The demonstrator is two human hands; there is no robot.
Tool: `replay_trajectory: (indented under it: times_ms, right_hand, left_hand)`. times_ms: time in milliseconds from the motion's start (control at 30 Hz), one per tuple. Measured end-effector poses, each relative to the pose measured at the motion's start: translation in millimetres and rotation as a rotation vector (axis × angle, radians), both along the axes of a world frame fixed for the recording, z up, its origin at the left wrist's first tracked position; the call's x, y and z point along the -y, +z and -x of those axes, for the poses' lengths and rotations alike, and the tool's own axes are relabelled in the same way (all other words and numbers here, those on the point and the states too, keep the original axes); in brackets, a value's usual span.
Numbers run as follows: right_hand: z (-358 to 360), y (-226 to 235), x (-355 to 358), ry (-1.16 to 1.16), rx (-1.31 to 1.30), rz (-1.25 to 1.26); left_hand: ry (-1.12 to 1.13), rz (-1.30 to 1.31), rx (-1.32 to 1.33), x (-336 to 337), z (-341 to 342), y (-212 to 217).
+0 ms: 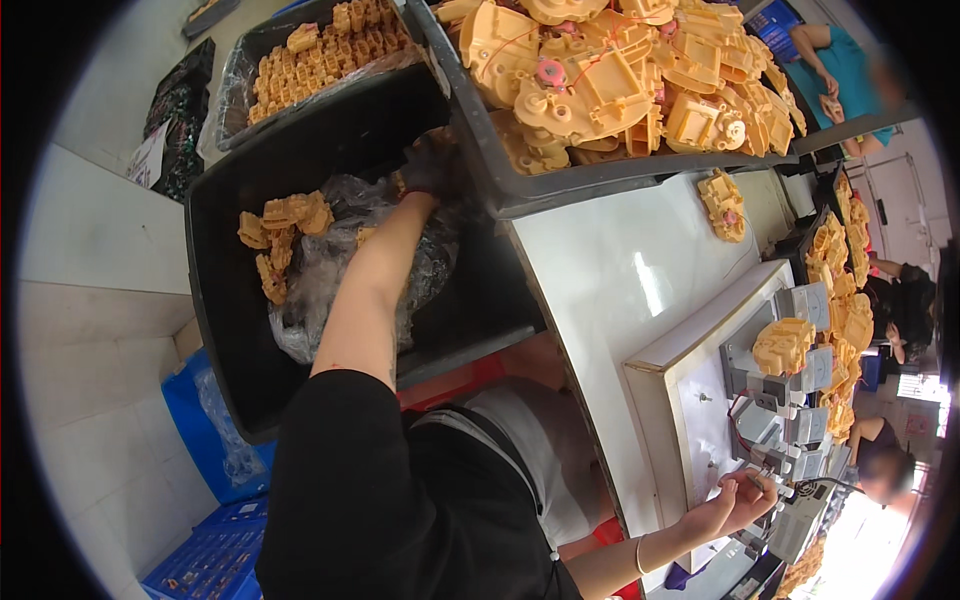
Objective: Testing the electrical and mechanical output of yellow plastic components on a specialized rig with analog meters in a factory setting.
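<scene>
My left arm reaches into a deep black bin [230, 360]. My left hand [432, 165] is dark and shadowed at the bin's far right side, and its fingers cannot be made out. Below it lies crumpled clear plastic film [320, 290], with yellow moulded plastic parts [290, 215] beside it. Over on the right, my right hand [738, 503] is closed, fingertips curled together at the near end of a bench fixture [765, 395]. What it holds, if anything, is too small to name. A yellow plastic housing [785, 346] sits on the fixture.
A large grey bin [640, 170] heaped with yellow housings stands on the white table [590, 270]. One loose housing [723, 205] lies beside it. Another tray [235, 100] of small yellow parts is at far left. Blue crates [205, 550] stand lower left. Other people work at right.
</scene>
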State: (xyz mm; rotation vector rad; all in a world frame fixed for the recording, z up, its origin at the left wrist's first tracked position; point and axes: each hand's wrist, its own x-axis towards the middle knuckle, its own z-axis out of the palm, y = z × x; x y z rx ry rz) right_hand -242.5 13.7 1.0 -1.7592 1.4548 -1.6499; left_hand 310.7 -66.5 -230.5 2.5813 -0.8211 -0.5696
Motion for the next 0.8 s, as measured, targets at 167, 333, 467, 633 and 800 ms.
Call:
replay_trajectory:
  times_ms: [167, 333, 467, 633, 800]
  right_hand:
    - [0.8, 0.5, 1.0, 0.024, 0.005, -0.004]
    - [0.1, -1.4, 0.5, 0.043, -0.002, 0.019]
    - [0.8, -0.9, -0.3, 0.043, 0.003, 0.009]
    - [1.6, -0.5, -2.0, 0.052, 0.003, 0.005]
    - [1.1, -2.6, -1.9, 0.001, 0.011, 0.013]
  left_hand:
    - [-0.305, 0.172, 0.27, -47.4, -41.9, -30.3]
    - [-0.221, 0.331, 0.375, -102.3, -51.2, -31.1]
    - [-0.107, 0.381, 0.404, -157.6, -49.3, 6.7]
    - [-0.232, 0.268, 0.331, -228.2, -32.7, 43.7]
    - [-0.318, 0.104, 0.261, -289.7, -18.1, 28.2]
